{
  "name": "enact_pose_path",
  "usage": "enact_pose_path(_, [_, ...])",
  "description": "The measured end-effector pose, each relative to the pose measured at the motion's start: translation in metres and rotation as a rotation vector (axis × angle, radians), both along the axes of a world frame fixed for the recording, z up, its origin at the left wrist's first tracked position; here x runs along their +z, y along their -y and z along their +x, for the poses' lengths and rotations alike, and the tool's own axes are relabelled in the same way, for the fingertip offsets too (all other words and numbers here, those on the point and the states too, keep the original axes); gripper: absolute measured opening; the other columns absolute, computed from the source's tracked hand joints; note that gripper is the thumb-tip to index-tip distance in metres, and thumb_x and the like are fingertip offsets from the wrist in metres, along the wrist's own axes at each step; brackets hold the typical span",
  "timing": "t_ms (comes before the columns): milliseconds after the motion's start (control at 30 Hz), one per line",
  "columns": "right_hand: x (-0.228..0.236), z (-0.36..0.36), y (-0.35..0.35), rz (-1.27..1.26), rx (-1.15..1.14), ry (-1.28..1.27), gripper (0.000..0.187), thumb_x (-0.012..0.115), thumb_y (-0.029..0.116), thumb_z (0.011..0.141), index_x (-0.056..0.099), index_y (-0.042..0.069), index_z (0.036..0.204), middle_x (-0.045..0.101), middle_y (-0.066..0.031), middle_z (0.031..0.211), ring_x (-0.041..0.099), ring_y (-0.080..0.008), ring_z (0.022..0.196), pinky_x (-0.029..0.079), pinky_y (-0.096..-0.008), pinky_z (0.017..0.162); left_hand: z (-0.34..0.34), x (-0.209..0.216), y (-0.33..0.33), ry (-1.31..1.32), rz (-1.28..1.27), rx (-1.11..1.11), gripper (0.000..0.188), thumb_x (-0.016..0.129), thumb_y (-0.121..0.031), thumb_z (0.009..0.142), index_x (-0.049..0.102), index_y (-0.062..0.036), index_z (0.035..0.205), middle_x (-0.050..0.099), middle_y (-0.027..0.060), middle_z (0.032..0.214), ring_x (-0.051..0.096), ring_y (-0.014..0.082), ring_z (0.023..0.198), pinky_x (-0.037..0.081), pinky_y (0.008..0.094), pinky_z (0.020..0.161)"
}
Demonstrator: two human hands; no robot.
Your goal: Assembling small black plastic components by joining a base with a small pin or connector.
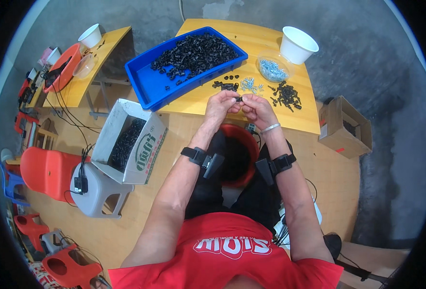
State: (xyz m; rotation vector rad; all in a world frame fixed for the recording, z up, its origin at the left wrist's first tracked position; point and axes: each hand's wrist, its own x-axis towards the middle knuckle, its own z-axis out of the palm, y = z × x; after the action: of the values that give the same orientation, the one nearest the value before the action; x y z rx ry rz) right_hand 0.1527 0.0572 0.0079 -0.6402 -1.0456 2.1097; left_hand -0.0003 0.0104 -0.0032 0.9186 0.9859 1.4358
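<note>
At the table's front edge my left hand (219, 107) and my right hand (259, 111) meet, fingertips pinched together on one small black plastic part (238, 99). Its exact kind is too small to tell, and fingers cover most of it. Just beyond the hands lie a few black parts (229, 86) and a small heap of silver screws (251, 85). A pile of dark, screw-like pieces (286, 95) spreads to the right of my right hand. Behind, a blue tray (143, 86) holds a large mass of black plastic parts (198, 54).
A clear bowl of silver screws (272, 70) and a white tub (298, 45) stand at the back right. Below the hands is a red bucket (253, 144) between my legs. A white carton (150, 153) of black parts, a grey stool (97, 192) and a cardboard box (357, 137) flank the table (299, 115).
</note>
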Motion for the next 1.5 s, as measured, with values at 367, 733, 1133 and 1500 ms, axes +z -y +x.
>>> enact_pose_path(367, [-0.002, 0.003, 0.002, 0.031, -0.081, 0.096, 0.011, 0.061, 0.009, 0.083, 0.059, 0.002, 0.092, 0.063, -0.0041, 0.079, 0.058, -0.0066, 0.064, 0.037, -0.0140, 0.044, -0.001, 0.005, 0.005, -0.083, -0.014, -0.004, 0.021, 0.049, 0.001, 0.087, 0.059, 0.0013, 0.105, 0.064, 0.0075, 0.084, 0.061, 0.0102, 0.070, 0.052, 0.0202, 0.066])
enact_pose_path(733, [-0.006, 0.005, -0.002, 0.012, -0.056, 0.134, 0.007, 0.061, 0.009, 0.083, 0.059, 0.003, 0.086, 0.061, -0.0029, 0.072, 0.055, -0.0065, 0.060, 0.038, -0.0149, 0.044, -0.008, 0.003, 0.005, 0.006, -0.056, -0.073, 0.014, 0.051, -0.004, 0.088, 0.060, -0.0008, 0.098, 0.064, 0.0057, 0.079, 0.060, 0.0090, 0.066, 0.050, 0.0196, 0.061])
enact_pose_path(1133, [0.003, -0.001, 0.002, -0.024, -0.026, 0.127, 0.006, 0.060, 0.008, 0.083, 0.058, 0.003, 0.082, 0.059, -0.0037, 0.069, 0.053, -0.0075, 0.054, 0.040, -0.0170, 0.045, -0.007, 0.002, 0.004, 0.044, -0.006, -0.065, 0.009, 0.054, -0.001, 0.086, 0.060, -0.0006, 0.092, 0.062, 0.0044, 0.074, 0.056, 0.0070, 0.058, 0.047, 0.0166, 0.054])
enact_pose_path(1500, [0.011, 0.016, 0.008, 0.161, 0.097, 0.316, 0.008, 0.063, 0.009, 0.081, 0.055, 0.006, 0.078, 0.051, 0.0008, 0.060, 0.043, -0.0051, 0.046, 0.029, -0.0164, 0.038, -0.009, 0.007, 0.031, -0.164, -0.080, -0.199, 0.008, 0.056, -0.002, 0.085, 0.061, -0.0015, 0.091, 0.062, 0.0033, 0.074, 0.058, 0.0080, 0.062, 0.048, 0.0192, 0.057])
